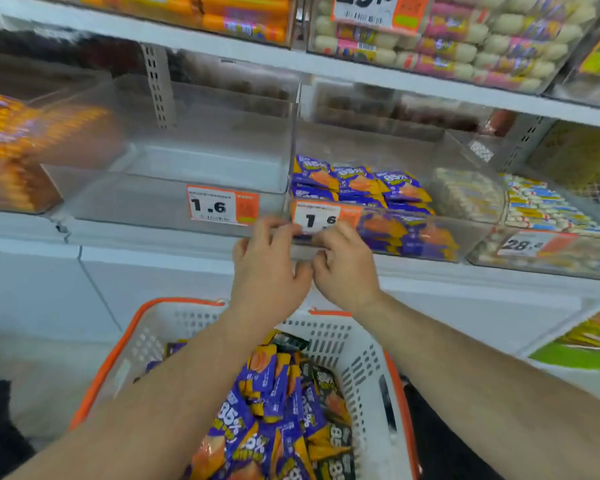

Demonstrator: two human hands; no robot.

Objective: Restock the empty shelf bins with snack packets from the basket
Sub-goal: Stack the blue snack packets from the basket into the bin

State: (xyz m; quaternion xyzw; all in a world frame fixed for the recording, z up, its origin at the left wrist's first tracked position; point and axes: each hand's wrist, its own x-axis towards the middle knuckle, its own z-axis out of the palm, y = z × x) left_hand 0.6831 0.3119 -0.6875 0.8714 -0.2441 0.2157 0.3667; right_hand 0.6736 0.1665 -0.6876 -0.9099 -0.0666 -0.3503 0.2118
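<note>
Two hands, left and right, fingers curled on the clear bin's front edge (white shop shelving)

basket below bins (empty bin left)

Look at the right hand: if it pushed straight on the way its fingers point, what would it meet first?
The right hand would probably meet the clear front wall of the part-filled bin, by its price label; the fingers already seem to touch it.

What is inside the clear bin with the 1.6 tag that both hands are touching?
Purple and orange snack packets lie stacked in the clear bin. The price tag and both hands hide its front left corner.
</note>
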